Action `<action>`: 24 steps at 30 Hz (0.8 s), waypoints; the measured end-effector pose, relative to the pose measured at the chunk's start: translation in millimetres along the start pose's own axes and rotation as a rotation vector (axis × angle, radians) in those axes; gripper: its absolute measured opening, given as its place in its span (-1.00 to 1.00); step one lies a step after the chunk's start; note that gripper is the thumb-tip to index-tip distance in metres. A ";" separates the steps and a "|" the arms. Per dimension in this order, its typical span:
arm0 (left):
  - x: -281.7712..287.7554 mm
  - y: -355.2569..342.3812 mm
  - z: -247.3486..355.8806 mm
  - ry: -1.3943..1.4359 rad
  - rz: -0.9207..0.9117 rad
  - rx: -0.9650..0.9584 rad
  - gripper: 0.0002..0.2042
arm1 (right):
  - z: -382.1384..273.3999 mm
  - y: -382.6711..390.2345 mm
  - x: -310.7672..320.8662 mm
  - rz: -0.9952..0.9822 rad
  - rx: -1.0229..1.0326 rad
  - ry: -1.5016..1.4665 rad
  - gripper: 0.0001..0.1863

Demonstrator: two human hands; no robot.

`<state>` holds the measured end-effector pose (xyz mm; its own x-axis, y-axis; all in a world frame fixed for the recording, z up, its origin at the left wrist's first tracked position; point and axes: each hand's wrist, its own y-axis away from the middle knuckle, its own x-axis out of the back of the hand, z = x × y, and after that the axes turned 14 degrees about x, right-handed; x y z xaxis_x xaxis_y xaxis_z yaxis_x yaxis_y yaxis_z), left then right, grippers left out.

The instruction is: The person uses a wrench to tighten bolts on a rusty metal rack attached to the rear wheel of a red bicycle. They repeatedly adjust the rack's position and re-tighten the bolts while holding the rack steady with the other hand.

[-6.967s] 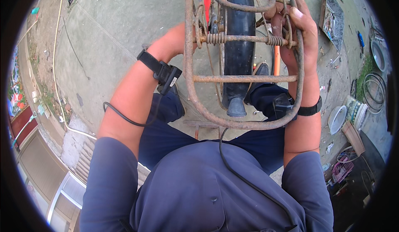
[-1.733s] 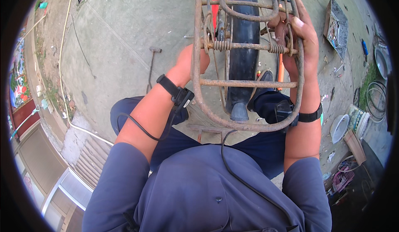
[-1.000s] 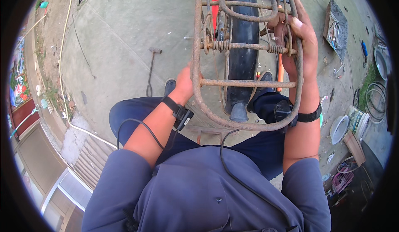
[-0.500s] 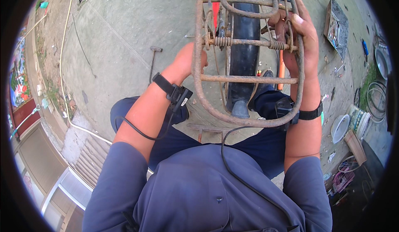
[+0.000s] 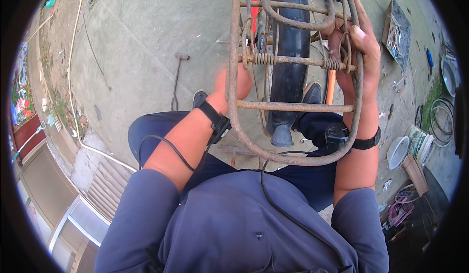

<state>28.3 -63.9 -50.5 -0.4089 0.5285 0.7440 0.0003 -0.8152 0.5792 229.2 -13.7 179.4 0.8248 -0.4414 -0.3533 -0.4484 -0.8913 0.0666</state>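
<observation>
A rusty wire carrier rack (image 5: 293, 107) stands over a black bicycle tyre (image 5: 288, 43) in front of my knees. My right hand (image 5: 354, 41) is wrapped around the rack's right rail, next to the coil spring (image 5: 333, 64) of its clamp bar. My left hand (image 5: 229, 85) reaches up beside and under the rack's left rail. Its fingers are hidden behind the rusty bars, so I cannot tell what they hold. Both wrists wear black bands, with a black cable running from the left one.
A hammer (image 5: 177, 77) lies on the concrete to the left. A yellow hose (image 5: 73, 102) curves along the ground. A tool box (image 5: 398, 33), a white bowl (image 5: 396, 152) and loose tyres (image 5: 442, 121) crowd the right side. An orange rod (image 5: 330, 89) stands by the wheel.
My left hand dropped toward my lap a second ago and has risen again to the rack's left rail. My right hand has kept its hold on the right rail.
</observation>
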 end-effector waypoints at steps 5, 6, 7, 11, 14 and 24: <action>-56.9 -13.5 -23.4 -0.183 0.031 -0.199 -0.82 | 14.3 4.3 28.2 -0.314 0.141 -0.138 -0.02; -61.3 -16.1 -26.1 -0.124 -0.003 -0.169 -0.82 | 15.9 4.2 32.5 -0.296 0.128 -0.155 -0.02; -62.3 -18.8 -28.5 -0.064 -0.035 -0.138 -0.82 | 19.7 2.1 33.7 -0.277 0.142 -0.140 -0.03; -38.6 -0.9 -44.9 0.297 -0.119 0.038 -0.76 | 17.0 1.3 36.9 -0.425 0.179 -0.107 -0.05; -12.3 13.1 -47.4 0.227 -0.065 0.035 -0.68 | 20.1 0.5 32.3 -0.380 0.245 0.032 -0.06; 50.1 1.7 -12.9 0.312 -0.138 -0.143 -0.79 | 23.9 -4.1 39.0 -0.414 0.253 0.064 -0.07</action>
<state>-4.0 -41.9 -16.6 -0.6546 0.5564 0.5117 -0.1931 -0.7775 0.5985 254.9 -24.7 143.1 0.9674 -0.0678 -0.2438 -0.1415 -0.9436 -0.2992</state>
